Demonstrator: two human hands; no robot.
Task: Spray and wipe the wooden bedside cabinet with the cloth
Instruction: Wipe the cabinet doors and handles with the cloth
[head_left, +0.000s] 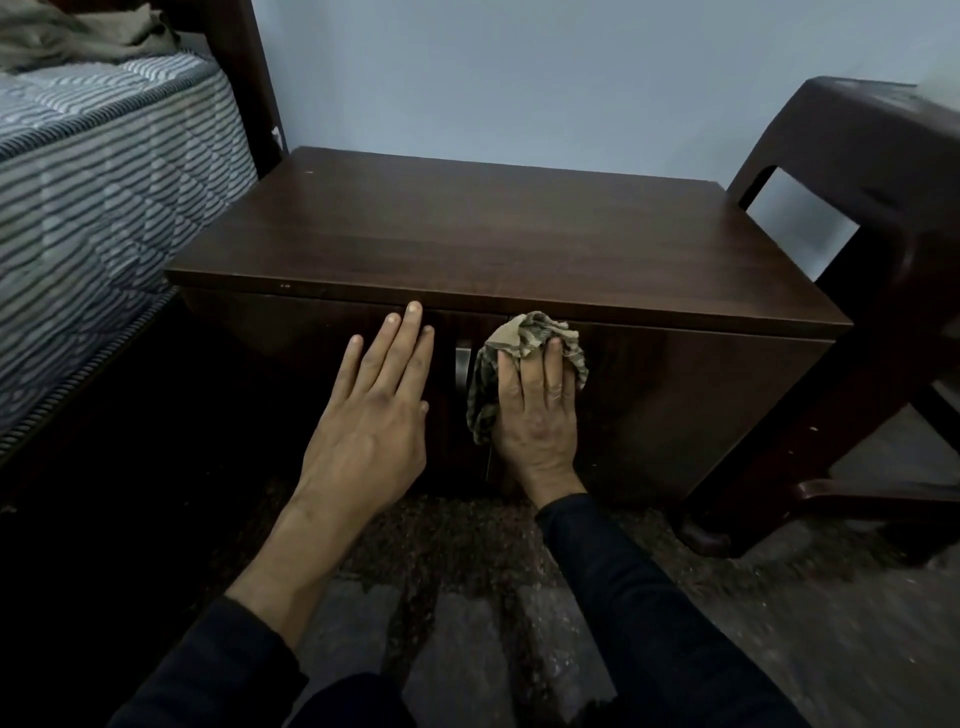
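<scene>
A low dark wooden bedside cabinet (493, 234) stands against the pale wall, its two front doors facing me. My left hand (374, 415) lies flat with fingers spread on the left door, fingertips near the top edge. My right hand (537, 410) presses a crumpled striped beige-green cloth (524, 338) against the upper part of the right door, just right of the metal door handle (462, 371). No spray bottle is in view.
A bed with a striped mattress (104, 208) and a dark headboard post stands close on the left. A dark brown plastic stool or chair (883, 260) crowds the cabinet's right side. The floor below is speckled stone.
</scene>
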